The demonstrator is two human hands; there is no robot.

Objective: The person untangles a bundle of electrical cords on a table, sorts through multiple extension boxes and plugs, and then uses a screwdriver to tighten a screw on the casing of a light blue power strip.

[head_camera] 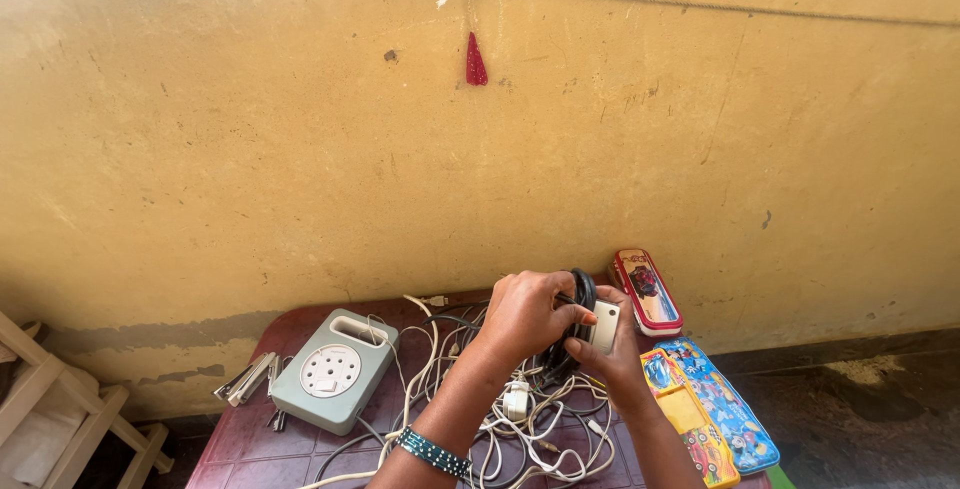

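Both hands meet over the table, grip first: left hand (525, 314) closed over the top of a coiled black cable (578, 311), fingers wrapped round the loops so the coil can't spring open. Right hand (605, 344) closed too, cupping the coil from below and pinning a small pale grey adapter block (605, 326) under the thumb. Coil sits held up in the air, just above the mess rather than on it, probably to keep it clear of the other leads.

Beaded teal bracelet (432, 452) on the left wrist.

Directly below: a tangle of white and black wires (520, 419) with a small white plug in it, spread over a dark red table (262, 427). Left of that, a grey-green cable reel box (333, 369) with carry slot, lying flat; a few metal clips (246, 377) just beside it at the edge.

Right side: three pencil boxes, red one (646, 292) leaning on the yellow wall (300, 129), yellow (688, 419) and blue (725, 404) ones side by side. Red tassel (476, 61) hangs off a string on the wall.
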